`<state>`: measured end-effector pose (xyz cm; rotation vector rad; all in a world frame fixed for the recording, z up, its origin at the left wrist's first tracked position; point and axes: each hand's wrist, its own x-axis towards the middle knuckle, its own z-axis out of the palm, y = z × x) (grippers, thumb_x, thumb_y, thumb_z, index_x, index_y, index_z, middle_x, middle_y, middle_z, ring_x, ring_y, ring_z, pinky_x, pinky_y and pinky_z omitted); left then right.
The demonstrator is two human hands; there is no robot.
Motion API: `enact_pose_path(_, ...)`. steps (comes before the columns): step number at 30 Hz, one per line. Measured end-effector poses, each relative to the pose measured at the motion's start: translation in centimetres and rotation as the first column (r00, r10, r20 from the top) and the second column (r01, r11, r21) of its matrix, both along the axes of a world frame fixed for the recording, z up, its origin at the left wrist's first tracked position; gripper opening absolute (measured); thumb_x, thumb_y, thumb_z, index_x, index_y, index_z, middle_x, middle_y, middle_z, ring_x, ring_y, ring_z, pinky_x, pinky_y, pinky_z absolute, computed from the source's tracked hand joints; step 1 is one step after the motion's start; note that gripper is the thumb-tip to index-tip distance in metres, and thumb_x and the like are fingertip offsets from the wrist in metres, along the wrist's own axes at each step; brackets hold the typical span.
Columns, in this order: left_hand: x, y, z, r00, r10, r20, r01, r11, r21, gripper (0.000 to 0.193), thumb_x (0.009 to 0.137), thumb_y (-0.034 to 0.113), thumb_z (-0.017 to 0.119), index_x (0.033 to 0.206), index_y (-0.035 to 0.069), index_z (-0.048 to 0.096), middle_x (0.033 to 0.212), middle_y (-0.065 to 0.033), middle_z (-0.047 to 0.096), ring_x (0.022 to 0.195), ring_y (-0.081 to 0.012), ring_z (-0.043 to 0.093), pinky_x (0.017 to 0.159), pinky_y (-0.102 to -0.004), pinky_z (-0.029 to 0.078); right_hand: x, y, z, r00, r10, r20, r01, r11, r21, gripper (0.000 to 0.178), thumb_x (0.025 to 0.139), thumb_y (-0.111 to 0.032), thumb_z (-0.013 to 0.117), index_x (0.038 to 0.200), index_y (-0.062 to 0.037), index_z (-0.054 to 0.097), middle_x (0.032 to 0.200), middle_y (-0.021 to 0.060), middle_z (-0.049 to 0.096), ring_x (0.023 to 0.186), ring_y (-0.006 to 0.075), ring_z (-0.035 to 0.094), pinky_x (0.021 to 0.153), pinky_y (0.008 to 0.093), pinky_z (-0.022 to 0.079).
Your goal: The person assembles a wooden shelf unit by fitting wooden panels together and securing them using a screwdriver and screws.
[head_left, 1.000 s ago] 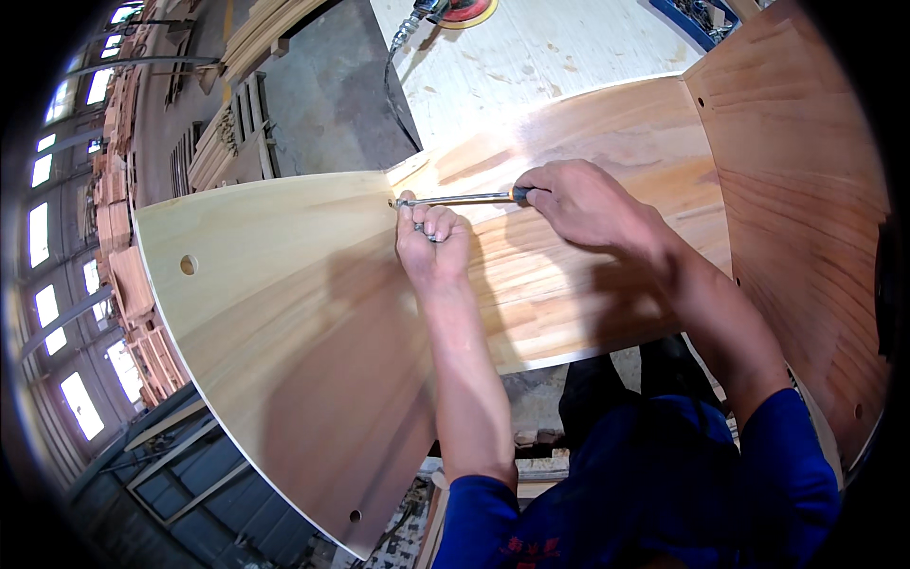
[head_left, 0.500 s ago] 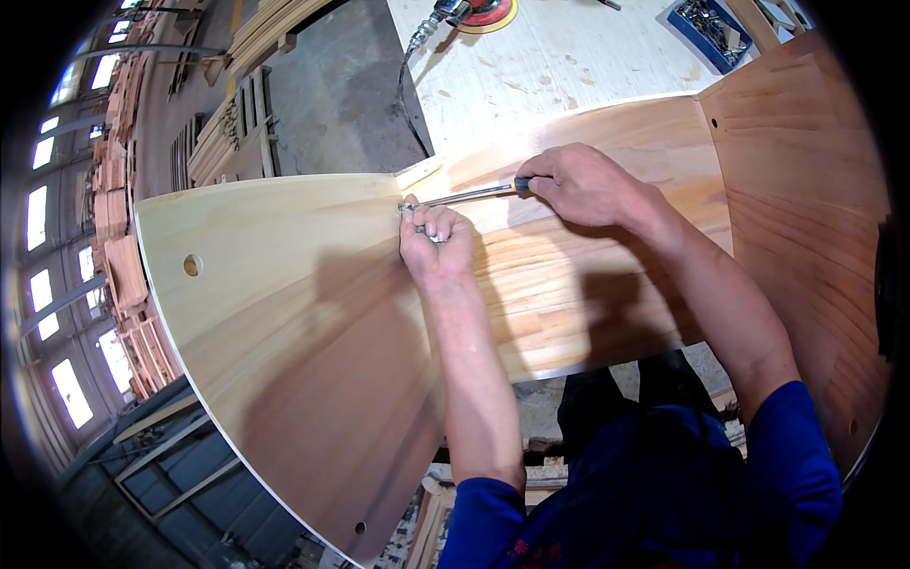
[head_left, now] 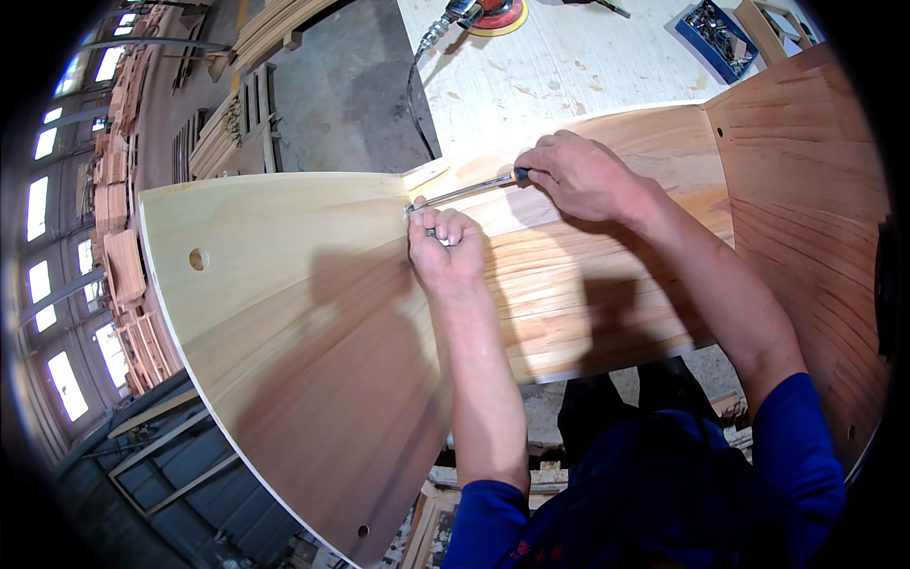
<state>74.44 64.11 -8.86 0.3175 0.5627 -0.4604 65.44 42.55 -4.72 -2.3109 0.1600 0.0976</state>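
My right hand [head_left: 586,178] grips the dark handle of a screwdriver [head_left: 474,190], with an orange band at its front. The long metal shaft slants left to the inner corner where the pale left panel [head_left: 275,284] meets the middle wooden panel [head_left: 559,266]. At the tip sits a small shiny metal piece [head_left: 410,209], too small to identify. Closed just below it, my left hand [head_left: 447,248] has its thumb and forefinger beside the tip. Something metallic glints between its curled fingers, mostly hidden.
A reddish wooden panel [head_left: 806,209] stands on the right. Beyond the panels, a pale worktop [head_left: 540,76] carries a red round sander [head_left: 498,16] with a hose and a blue box [head_left: 718,40] of metal hardware. Stacked timber [head_left: 270,38] lies on the far left.
My right hand has shifted its fingers on the screwdriver handle, with the knuckles now higher. The left hand stays by the tip. The whole view has shifted slightly.
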Motion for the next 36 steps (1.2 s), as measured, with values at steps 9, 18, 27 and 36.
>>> enact_pose_path(9, -11.4, 2.3, 5.4, 0.937, -0.334, -0.105, 0.344, 0.825, 0.448, 0.022, 0.106, 0.023, 0.045, 0.089, 0.010, 0.053, 0.058, 0.0051, 0.039, 0.047, -0.0073, 0.036, 0.042, -0.0234, 0.031, -0.2, 0.0, -1.8, 0.970, 0.002, 0.244, 0.029, 0.992, -0.125, 0.014, 0.089, -0.016, 0.068, 0.099, -0.0068, 0.070, 0.091, 0.0124, 0.061, 0.090, 0.0323, 0.060, 0.079, 0.0416, 0.050)
enact_pose_path(18, -18.4, 28.2, 11.9, 0.676, -0.630, -0.382, 0.421, -0.095, 0.902, 0.041, 0.102, 0.027, 0.055, 0.129, -0.004, 0.058, 0.077, -0.0010, 0.061, 0.068, -0.0089, 0.055, 0.059, -0.0250, 0.044, 0.5, 0.3, -2.1, 0.936, 0.081, 0.342, -0.022, 0.985, -0.173, 0.015, 0.088, -0.015, 0.069, 0.099, -0.0062, 0.069, 0.089, 0.0114, 0.062, 0.085, 0.0308, 0.061, 0.072, 0.0407, 0.051)
enact_pose_path(27, -6.6, 13.7, 28.9, 0.666, -0.745, 0.019, -0.248, -0.197, 0.949, 0.051, 0.105, 0.033, 0.046, 0.134, -0.009, 0.052, 0.083, -0.0057, 0.062, 0.077, -0.0126, 0.061, 0.069, -0.0269, 0.051, -0.1, 0.6, -3.5, 0.853, 0.230, 0.468, -0.042, 0.925, -0.378, 0.016, 0.084, -0.015, 0.071, 0.097, -0.0064, 0.065, 0.086, 0.0089, 0.060, 0.080, 0.0282, 0.060, 0.067, 0.0392, 0.051)
enact_pose_path(36, -7.6, 12.3, 32.5, 0.645, -0.756, 0.114, -0.524, -0.329, 0.785, 0.047, 0.108, 0.029, 0.041, 0.129, -0.010, 0.058, 0.079, -0.0070, 0.066, 0.076, -0.0117, 0.067, 0.067, -0.0223, 0.053, 0.4, 0.6, -3.5, 0.843, 0.307, 0.442, -0.109, 0.902, -0.419, 0.015, 0.088, -0.018, 0.065, 0.096, -0.0063, 0.062, 0.088, 0.0072, 0.058, 0.084, 0.0243, 0.060, 0.067, 0.0368, 0.053)
